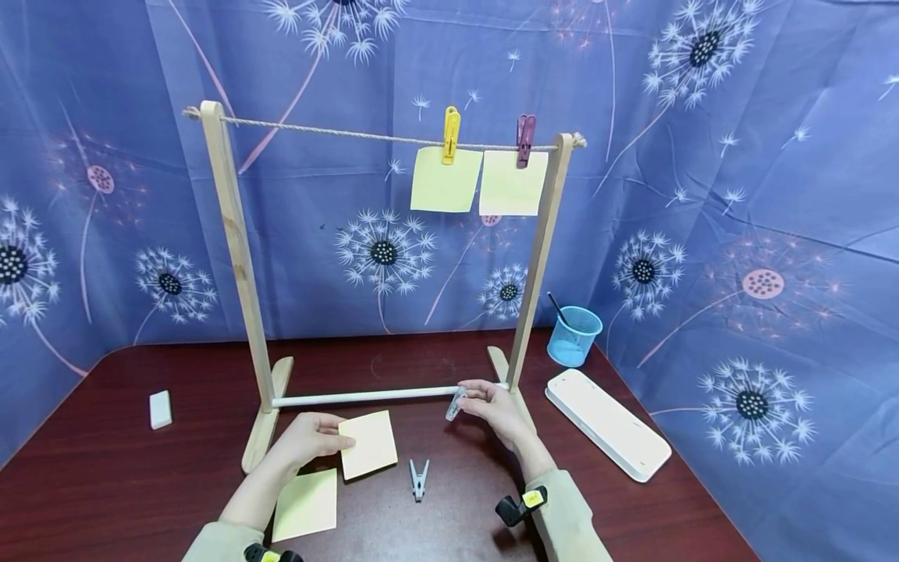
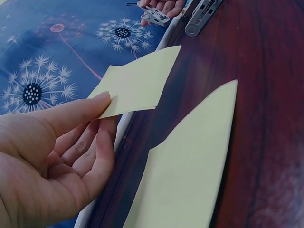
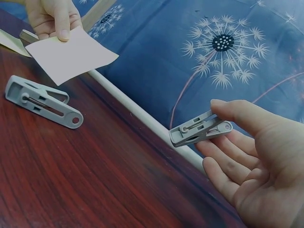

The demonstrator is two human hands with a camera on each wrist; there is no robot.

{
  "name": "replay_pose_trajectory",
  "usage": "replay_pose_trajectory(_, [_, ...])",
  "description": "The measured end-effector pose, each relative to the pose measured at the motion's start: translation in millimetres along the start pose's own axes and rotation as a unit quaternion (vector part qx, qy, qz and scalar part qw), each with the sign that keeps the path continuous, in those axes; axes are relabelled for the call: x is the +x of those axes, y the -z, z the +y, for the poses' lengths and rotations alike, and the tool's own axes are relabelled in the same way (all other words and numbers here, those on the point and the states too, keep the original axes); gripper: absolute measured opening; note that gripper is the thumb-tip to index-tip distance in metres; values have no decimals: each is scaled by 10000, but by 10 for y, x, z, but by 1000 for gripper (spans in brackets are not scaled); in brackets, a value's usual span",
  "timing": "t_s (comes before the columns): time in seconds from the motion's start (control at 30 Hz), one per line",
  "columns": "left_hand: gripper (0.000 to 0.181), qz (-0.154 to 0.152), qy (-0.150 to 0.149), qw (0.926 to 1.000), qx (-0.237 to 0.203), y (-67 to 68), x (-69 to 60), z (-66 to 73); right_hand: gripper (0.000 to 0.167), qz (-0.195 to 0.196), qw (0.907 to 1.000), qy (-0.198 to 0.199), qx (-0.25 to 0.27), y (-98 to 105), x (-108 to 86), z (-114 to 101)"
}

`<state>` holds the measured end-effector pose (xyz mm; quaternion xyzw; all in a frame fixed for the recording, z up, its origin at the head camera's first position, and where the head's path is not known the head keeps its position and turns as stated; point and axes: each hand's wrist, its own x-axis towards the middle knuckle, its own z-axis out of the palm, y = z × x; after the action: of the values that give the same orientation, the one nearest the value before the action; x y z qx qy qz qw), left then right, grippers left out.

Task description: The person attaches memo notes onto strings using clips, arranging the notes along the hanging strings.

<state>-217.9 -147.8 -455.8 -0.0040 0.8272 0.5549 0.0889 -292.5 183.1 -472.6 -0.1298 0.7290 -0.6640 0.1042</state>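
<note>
My left hand (image 1: 314,439) pinches a yellow sticky note (image 1: 368,444) by its left edge, thumb on top, raised above the table. Below it a second sticky note (image 1: 306,505) lies on the tabletop. In my right hand (image 1: 495,410) a grey clothespin (image 3: 197,129) is pinched between thumb and fingers, near the rack's white crossbar. Another grey clothespin (image 1: 418,480) lies on the table between the hands. Higher up, two sticky notes hang from a rope (image 1: 337,132): one note (image 1: 445,187) under a yellow clothespin (image 1: 451,136), the other (image 1: 513,187) under a purple clothespin (image 1: 525,141).
The rope spans a wooden rack with a left post (image 1: 239,257), a right post (image 1: 537,265) and a white lower bar (image 1: 365,396). A blue mesh pen cup (image 1: 573,337) and a long white case (image 1: 607,425) stand at right. A white eraser-like block (image 1: 160,410) lies left.
</note>
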Motion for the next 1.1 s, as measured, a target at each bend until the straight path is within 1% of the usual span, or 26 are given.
replay_pose_trajectory(0.13, [50, 29, 43, 10000, -83, 0, 5, -3, 44, 92, 9999, -9, -39, -10, -1, -3])
replay_pose_trajectory(0.27, [50, 8, 44, 9999, -129, -4, 8, -3, 42, 92, 9999, 49, -6, -9, 3, 3])
replay_pose_trajectory(0.43, [51, -3, 30, 9999, -107, -14, 6, 12, 42, 35, 9999, 126, 28, -1, -3, 0])
replay_pose_trajectory(0.53, [52, 47, 54, 9999, -93, -12, 6, 28, 43, 24, 9998, 170, 55, 3, -7, -1])
replay_pose_trajectory(0.7, [54, 37, 72, 9998, -192, -8, 5, 33, 43, 44, 9998, 210, 36, -11, -10, -3])
replay_pose_trajectory(0.83, [54, -4, 23, 9997, -228, -22, 3, 23, 44, -60, 9998, 164, -1, -29, -8, -4])
replay_pose_trajectory(0.93, [55, -31, -77, 9996, -252, -37, 7, 13, 43, -178, 9997, 171, -21, -46, -6, -22])
replay_pose_trajectory(1.1, [55, 80, -82, 9991, -407, -51, 4, 14, 43, -212, 9994, 257, -53, -77, -18, -78])
